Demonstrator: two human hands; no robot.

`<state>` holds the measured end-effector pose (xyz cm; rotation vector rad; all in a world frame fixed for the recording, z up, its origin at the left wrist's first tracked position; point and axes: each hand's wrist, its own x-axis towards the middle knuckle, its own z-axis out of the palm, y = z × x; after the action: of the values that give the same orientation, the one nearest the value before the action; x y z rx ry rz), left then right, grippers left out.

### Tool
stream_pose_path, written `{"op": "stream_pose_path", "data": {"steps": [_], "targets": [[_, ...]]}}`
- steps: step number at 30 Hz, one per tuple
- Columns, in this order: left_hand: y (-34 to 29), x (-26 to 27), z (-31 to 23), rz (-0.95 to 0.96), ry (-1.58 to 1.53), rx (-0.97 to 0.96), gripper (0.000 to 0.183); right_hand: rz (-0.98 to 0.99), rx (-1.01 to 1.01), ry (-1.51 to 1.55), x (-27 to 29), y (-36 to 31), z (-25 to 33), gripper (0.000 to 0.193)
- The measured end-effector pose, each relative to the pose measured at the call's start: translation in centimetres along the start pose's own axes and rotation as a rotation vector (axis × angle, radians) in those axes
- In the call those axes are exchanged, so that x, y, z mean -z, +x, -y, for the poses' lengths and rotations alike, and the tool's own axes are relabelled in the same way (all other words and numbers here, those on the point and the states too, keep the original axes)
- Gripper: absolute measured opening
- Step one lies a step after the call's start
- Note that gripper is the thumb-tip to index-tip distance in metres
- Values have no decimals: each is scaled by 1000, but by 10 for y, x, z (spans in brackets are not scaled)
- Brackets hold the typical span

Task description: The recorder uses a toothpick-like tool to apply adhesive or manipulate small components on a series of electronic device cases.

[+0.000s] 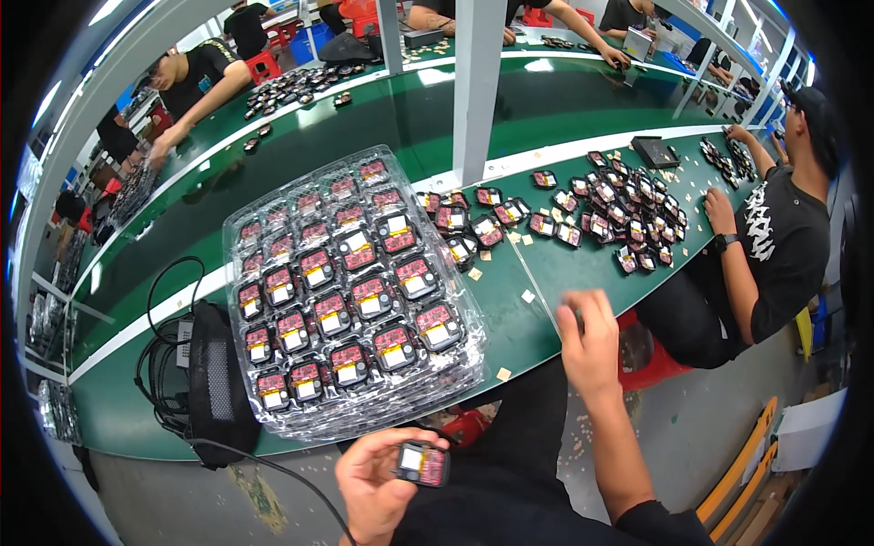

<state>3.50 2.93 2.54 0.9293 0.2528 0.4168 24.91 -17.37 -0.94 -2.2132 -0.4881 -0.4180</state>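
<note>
Topping a stack right of a bag [217, 378], a clear tray [459, 278] holds rows of devices [319, 269]. The left hand [371, 487] pinches one device [421, 463] in front. Behind, a post [473, 100] rises; the right hand [590, 341] hangs empty, loosely spread, near heaped devices [633, 207] on the table [514, 332].

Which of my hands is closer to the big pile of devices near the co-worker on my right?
Right. The right hand is below the pile in the picture, apart from it; the left hand is farther off, lower left, holding one device.
</note>
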Motion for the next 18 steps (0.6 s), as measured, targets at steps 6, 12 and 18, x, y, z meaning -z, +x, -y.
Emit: {"op": "stream_pose_path", "data": {"steps": [6, 12, 18], "targets": [[41, 19, -66, 80, -73, -40, 51, -50, -135, -327, -16, 43, -52, 36], [108, 36, -118, -109, 562, -289, 22, -46, -170, -452, -27, 41, -66, 40], [200, 91, -139, -185, 914, -448, 20, -62, -204, -402, -24, 41, -47, 28]]}}
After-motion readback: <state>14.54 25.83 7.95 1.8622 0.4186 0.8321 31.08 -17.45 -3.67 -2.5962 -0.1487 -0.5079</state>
